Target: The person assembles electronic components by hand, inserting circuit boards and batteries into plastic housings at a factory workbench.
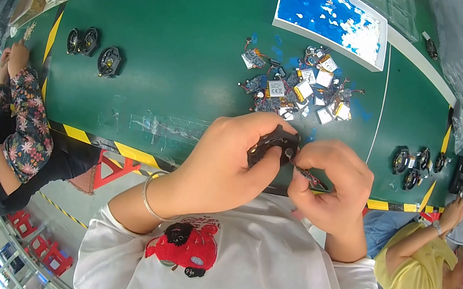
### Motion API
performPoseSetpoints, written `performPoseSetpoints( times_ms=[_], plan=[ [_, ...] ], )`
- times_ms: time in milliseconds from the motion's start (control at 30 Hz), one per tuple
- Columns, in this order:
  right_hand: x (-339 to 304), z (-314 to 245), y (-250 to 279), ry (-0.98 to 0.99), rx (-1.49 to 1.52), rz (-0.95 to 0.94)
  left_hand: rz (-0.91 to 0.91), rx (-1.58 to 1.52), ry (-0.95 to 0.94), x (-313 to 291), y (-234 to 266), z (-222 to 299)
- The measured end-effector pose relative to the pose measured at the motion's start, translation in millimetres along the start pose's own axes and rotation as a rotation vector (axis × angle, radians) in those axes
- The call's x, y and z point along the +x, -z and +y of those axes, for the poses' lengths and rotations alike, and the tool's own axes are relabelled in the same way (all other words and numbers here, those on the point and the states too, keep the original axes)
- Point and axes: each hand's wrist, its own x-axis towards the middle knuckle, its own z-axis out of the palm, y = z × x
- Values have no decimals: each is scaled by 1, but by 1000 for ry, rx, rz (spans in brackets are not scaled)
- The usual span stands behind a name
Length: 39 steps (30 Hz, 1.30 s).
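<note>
Fingers point(265, 167) are gripping at centre. Leftmost, three black casings point(110, 62) are sitting apart on the tabletop point(171, 26), seemingly out of the way. The left hand point(229, 159) is clasping another casing point(276, 138) near the tabletop's front edge, probably for steadiness, while a pile of batteries point(303, 90) is lying beyond, apparently within reach. The right hand point(337, 182) is pinching a thin dark piece point(313, 180) beside that casing, likely for fine control; more casings point(401, 160) are resting farther right.

Dark print point(277, 90) on a pale battery pack point(274, 84); red lettering point(204, 222) on the white shirt point(283, 274)
</note>
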Motion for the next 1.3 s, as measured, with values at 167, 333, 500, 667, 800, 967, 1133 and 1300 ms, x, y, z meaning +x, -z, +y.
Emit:
performPoseSetpoints(
  times_ms=[167,333,500,667,800,967,1133,1300],
  plan=[
    [3,1,-2,2,-39,4,10,31,-20,1,1,3],
    [3,0,-6,52,-138,58,28,85,-47,0,2,5],
    [3,-1,-12,155,-315,98,58,173,-66,0,2,8],
    [0,0,-14,221,-431,65,68,264,-78,-1,2,9],
    [2,-1,-19,222,-467,129,46,221,-91,-1,3,7],
    [2,-1,-15,204,-381,144,35,9,50,1,3,0],
    [1,-2,-12,71,-94,145,64,-324,31,3,1,-3],
    [-1,-2,-10,48,-13,135,7,-338,37,5,7,-4]
  ],
)
